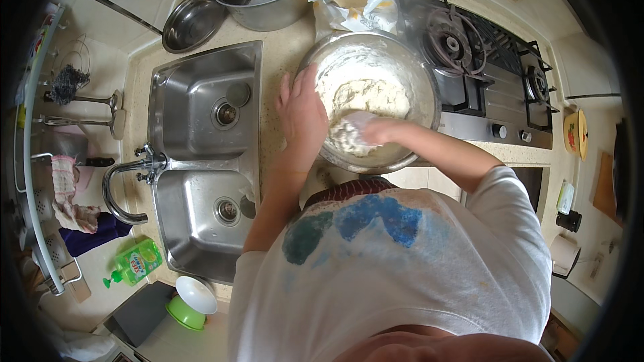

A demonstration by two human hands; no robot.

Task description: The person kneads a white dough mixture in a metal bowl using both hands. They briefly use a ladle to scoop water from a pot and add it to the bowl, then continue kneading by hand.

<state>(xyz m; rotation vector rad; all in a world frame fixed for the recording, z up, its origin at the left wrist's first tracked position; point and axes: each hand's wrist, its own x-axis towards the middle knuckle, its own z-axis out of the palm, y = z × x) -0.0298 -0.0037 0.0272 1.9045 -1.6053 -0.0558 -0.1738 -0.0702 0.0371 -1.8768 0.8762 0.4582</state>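
A large round metal mixing bowl (427, 95) stands at the counter edge in front of me, its inner wall coated with white flour. A pale, rough lump of dough (372, 95) lies in it, with looser, crumbly dough nearer to me. My left hand (304, 105) holds the bowl at its left rim, the palm against the outer side. Inside the bowl, my right hand (359, 129) grips the near part of the dough. Flour covers its fingers, which are blurred and partly hidden in the dough.
Behind the bowl stand an open plastic bag (354, 2) and a deep metal pot (264, 10); a metal lid (193, 21) leans nearby. A double sink (255, 110) with a faucet (118, 176) is at left, a gas stove (473, 105) at right. Green soap bottle (136, 264) beside the sink.
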